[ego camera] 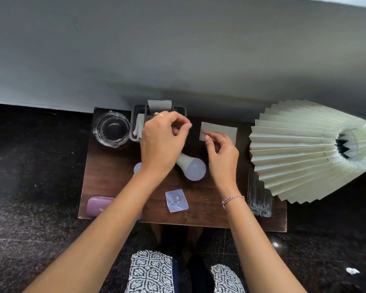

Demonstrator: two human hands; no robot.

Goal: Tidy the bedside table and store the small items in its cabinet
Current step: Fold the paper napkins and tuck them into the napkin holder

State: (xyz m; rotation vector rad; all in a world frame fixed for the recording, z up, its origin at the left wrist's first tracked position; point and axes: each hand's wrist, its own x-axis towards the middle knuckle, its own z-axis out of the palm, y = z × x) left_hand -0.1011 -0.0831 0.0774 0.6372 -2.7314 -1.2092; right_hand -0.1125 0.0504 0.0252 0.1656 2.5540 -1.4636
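Note:
On the dark wooden bedside table [118, 182], my right hand [220, 157] pinches the left edge of a flat beige card [224, 130] with thumb and forefinger. My left hand [163, 142] hovers over a dark grey organiser tray [138, 111] at the back, its fingers loosely curled with nothing visible between them. A second beige card [159, 105] stands in that tray. A white light bulb [190, 168] lies between my hands, and another bulb [137, 168] is mostly hidden under my left wrist. A clear packet with a small hook [176, 200] and a purple case [99, 207] lie near the front edge.
A glass jug [112, 129] stands at the back left corner. A pleated cream lampshade [304, 149] overhangs the table's right side, with a cut-glass tumbler [259, 197] beside it. The grey wall is just behind the table. A paper scrap [352, 271] lies on the dark floor.

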